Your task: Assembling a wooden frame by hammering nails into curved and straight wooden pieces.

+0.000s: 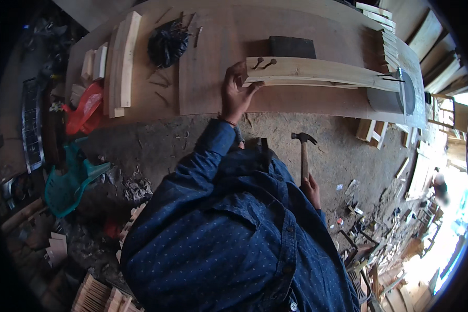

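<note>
My left hand (235, 93) is wrapped round the near left end of a pale wooden frame (317, 67) made of long boards, its thumb on the near edge. Two nails (269, 63) stick up from that end, their heads standing well above the wood. More nails (391, 77) jut from the frame's far right end. Down at my right side, apart from the frame, my right hand (311, 191) grips a claw hammer (304, 156) by its wooden handle, with the dark head pointing away from me.
The frame lies on a wooden workbench (208, 93), with a dark block (292, 46) behind it. A black plastic bag (168, 44) with loose nails, several timber lengths (125, 62) and a red bag (86, 109) lie to the left. A green plastic chair (70, 177) stands on the littered floor.
</note>
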{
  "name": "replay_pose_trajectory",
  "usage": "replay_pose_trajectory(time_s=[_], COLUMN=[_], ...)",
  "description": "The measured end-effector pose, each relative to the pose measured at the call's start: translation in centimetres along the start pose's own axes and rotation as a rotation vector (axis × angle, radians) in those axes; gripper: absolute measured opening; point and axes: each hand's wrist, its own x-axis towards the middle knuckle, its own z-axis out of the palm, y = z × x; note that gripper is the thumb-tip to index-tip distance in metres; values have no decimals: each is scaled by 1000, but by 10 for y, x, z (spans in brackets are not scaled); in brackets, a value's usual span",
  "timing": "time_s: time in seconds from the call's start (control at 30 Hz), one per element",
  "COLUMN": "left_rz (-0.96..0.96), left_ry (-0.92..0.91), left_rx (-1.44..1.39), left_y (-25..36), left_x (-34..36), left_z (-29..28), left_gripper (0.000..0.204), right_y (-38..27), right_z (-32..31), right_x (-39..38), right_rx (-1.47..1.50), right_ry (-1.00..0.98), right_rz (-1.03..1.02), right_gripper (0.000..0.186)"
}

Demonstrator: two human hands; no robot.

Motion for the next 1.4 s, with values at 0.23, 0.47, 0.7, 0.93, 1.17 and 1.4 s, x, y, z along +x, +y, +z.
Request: replay_pose_trajectory(time_s=[0.23, 0.47, 0.7, 0.93, 1.17, 1.4], left_rz=[94, 73, 67, -38, 2, -77], left_ry=[380, 476, 451, 406, 381, 409], left_rx=[39, 150, 232, 182, 208, 205], left_y=[-1, -1, 5, 16, 22, 15], left_x=[-17, -18, -21, -20, -18, -22], left_z=[35, 45, 43, 46, 43, 43], left_gripper=[62, 40, 43, 43, 43, 42], right_y=[-5, -57, -93, -97, -172, -258], right_z=[-41, -51, -28, -46, -170, -194], right_x=[-15, -41, -31, -5, 16, 27], right_rx=[-97, -164, 22, 238, 288, 96], right_ry=[-6, -144, -314, -158, 30, 159], right_rz=[-62, -126, -149, -184, -411, -500], right_gripper=[57, 59, 55, 40, 23, 21])
